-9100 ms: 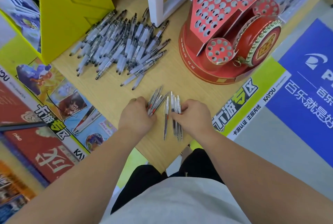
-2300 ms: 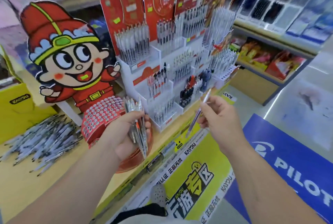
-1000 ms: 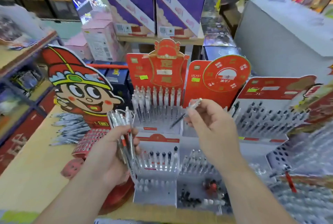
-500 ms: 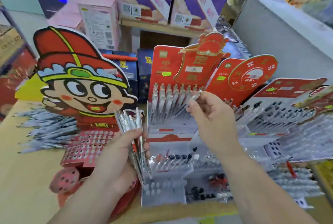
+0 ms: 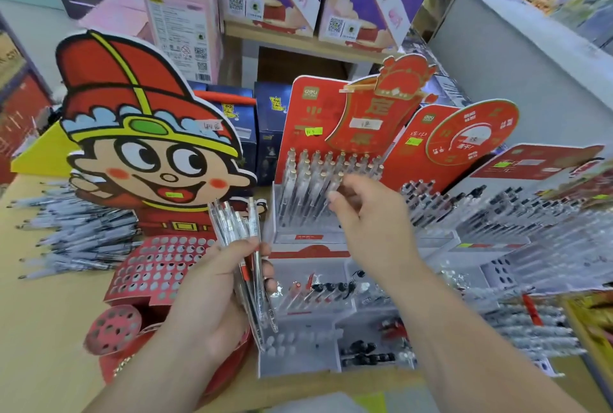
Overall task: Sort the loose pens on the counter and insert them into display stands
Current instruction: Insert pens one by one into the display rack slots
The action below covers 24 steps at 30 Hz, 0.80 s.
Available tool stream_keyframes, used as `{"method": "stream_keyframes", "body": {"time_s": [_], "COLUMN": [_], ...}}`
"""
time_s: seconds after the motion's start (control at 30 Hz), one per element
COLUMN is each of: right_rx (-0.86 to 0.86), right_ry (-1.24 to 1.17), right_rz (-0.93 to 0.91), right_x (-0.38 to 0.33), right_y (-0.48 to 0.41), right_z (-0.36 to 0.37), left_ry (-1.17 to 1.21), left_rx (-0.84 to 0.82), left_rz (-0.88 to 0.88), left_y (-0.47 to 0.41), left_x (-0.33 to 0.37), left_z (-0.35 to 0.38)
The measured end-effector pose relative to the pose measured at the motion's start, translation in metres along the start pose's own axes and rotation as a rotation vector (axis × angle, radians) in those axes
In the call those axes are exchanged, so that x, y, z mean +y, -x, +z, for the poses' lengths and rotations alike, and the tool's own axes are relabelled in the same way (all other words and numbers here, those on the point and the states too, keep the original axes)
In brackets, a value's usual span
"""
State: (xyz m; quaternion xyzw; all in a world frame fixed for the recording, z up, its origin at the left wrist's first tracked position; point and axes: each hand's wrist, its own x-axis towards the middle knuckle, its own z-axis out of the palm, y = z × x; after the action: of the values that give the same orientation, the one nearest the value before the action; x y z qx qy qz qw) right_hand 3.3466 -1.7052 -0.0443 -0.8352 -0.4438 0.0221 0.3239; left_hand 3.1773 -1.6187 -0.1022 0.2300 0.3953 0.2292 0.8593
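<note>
Head view shows your left hand (image 5: 212, 299) gripping a bundle of pens (image 5: 243, 246) just beside the cartoon cutout (image 5: 149, 147). The barrels look light, stiff and slick, so hold them mid-length. Your right hand (image 5: 371, 220) is at the white stand (image 5: 298, 236), top row; blur hides any pinch. The slots are crowded, and the open room lies above.

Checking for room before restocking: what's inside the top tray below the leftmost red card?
Rows of clear pens stand upright in the top tray. The right hand covers its right side, so any free slots there are hidden.
</note>
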Motion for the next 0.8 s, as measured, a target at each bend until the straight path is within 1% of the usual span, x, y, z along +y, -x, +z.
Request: {"method": "stream_keyframes", "body": {"time_s": [0.13,0.37,0.53,0.57,0.6,0.67,0.7,0.73,0.8], "right_rx": [0.001,0.043,0.172,0.137,0.051,-0.194,-0.290,-0.345,-0.357], "right_ry": [0.003,0.007,-0.171,-0.223,-0.290,-0.448,-0.511,-0.552,-0.605], "right_rz": [0.029,0.024,0.108,0.130,0.170,0.284,0.332,0.367,0.418], "right_x": [-0.001,-0.003,-0.007,-0.010,-0.014,-0.023,-0.027,-0.028,-0.028], "right_y": [0.000,0.001,0.014,0.016,0.019,0.025,0.028,0.032,0.039], "right_z": [0.003,0.007,-0.010,-0.015,-0.018,-0.020,-0.018,-0.015,-0.010], "left_ry": [0.004,0.011,-0.078,-0.099,-0.122,-0.165,-0.187,-0.208,-0.246], "left_rx": [-0.008,-0.031,-0.119,-0.127,-0.132,-0.148,-0.164,-0.184,-0.224], "left_rz": [-0.004,0.001,0.022,0.031,0.037,0.042,0.042,0.045,0.057], "left_y": [0.001,0.009,0.030,0.033,0.035,0.039,0.041,0.042,0.045], "left_x": [0.000,0.001,0.001,0.002,0.002,0.002,0.002,0.001,-0.002], "left_z": [-0.001,0.001,0.007,0.008,0.009,0.012,0.014,0.016,0.019]}}
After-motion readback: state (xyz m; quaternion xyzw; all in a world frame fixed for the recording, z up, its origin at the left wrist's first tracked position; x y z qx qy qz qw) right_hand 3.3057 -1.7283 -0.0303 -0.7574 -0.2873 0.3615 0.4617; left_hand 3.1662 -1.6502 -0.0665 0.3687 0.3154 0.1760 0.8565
